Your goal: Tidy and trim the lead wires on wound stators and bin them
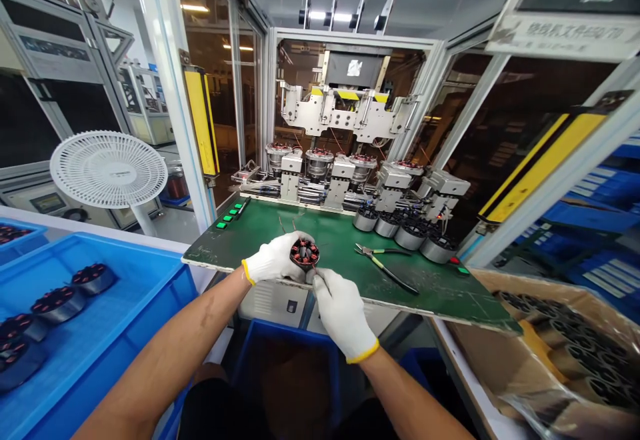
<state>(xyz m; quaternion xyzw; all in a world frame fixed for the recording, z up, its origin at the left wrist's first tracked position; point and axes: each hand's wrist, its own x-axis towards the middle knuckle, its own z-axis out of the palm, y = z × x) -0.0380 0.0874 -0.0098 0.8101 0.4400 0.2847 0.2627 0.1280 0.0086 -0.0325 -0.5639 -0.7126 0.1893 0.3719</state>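
Observation:
My left hand [276,258], in a white knit glove with a yellow cuff, is wrapped round a wound motor stator [305,253]. The stator's black top with copper-red windings faces me. At its near edge, the gloved fingers of my right hand [341,303] are closed in a pinch on what looks like a thin copper wire [315,269] of the stator. Beyond the left glove, a couple of thin wire ends stick up. A pair of cutting pliers [385,267] with black and green handles lies to the right on the green worktop [335,227].
Several stators [411,233] stand at the worktop's right rear, before a winding machine [345,113]. On the left are a blue bin [115,333] with stators and a white fan [109,169]. A cardboard box [480,353] of cores sits right; a blue crate [255,340] is below.

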